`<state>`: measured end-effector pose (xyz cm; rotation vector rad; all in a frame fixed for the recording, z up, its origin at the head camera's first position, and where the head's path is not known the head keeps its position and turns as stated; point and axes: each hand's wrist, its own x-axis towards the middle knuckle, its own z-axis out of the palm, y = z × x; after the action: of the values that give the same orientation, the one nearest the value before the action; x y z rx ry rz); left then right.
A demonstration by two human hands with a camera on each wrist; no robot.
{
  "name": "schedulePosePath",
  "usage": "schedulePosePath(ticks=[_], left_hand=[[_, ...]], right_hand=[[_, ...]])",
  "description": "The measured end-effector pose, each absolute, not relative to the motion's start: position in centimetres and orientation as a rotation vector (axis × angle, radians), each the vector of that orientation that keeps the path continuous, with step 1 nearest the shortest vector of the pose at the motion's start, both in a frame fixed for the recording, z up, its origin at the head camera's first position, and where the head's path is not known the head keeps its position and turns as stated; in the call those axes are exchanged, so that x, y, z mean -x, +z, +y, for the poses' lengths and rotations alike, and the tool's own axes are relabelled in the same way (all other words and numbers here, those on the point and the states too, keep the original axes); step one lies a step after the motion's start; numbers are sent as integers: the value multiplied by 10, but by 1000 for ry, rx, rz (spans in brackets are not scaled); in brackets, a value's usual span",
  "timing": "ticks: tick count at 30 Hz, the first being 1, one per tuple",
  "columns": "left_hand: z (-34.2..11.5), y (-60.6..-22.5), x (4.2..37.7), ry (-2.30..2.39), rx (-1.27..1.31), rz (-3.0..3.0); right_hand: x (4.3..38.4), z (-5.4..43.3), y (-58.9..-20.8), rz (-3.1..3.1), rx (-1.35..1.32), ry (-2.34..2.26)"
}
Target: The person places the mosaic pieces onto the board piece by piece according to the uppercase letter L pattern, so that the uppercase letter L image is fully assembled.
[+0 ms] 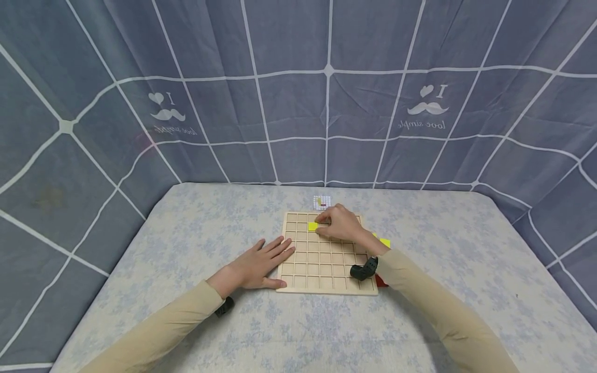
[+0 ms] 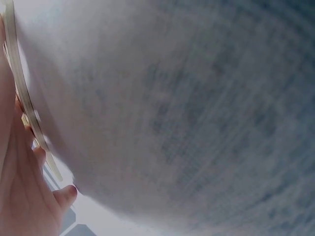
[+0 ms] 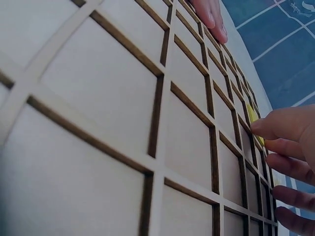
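A square wooden board [image 1: 312,269] with a raised grid lies on the cloth-covered table. My right hand [image 1: 342,224] is over its far part, pinching a small yellow tile [image 1: 313,226] between thumb and fingertip at a cell near the top. In the right wrist view the thumb meets the yellow tile [image 3: 253,115], and the other fingers are bent behind it. The left hand [image 1: 261,262] lies spread at the board's left edge, fingertips on the board and thumb near its front left corner. In the left wrist view that hand [image 2: 24,182] lies along the board's edge [image 2: 24,83].
A small printed grid card [image 1: 322,202] with coloured squares lies behind the board. Right of the board, partly hidden by the right arm, are yellow pieces [image 1: 385,242] and a red piece [image 1: 381,281]. A grey-blue curtain [image 1: 298,109] surrounds the table.
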<state>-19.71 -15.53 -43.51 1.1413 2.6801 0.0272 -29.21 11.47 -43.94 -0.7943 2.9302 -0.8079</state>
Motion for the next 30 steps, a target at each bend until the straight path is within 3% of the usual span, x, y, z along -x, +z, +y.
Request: schedulePosePath(ticks=[15, 30], left_hand=[[-155, -436, 197, 48, -1148, 2681], [-157, -440, 197, 66, -1163, 2686]], right_hand=[[284, 141, -431, 2926, 777, -884], [271, 196, -420, 3064, 760, -859]])
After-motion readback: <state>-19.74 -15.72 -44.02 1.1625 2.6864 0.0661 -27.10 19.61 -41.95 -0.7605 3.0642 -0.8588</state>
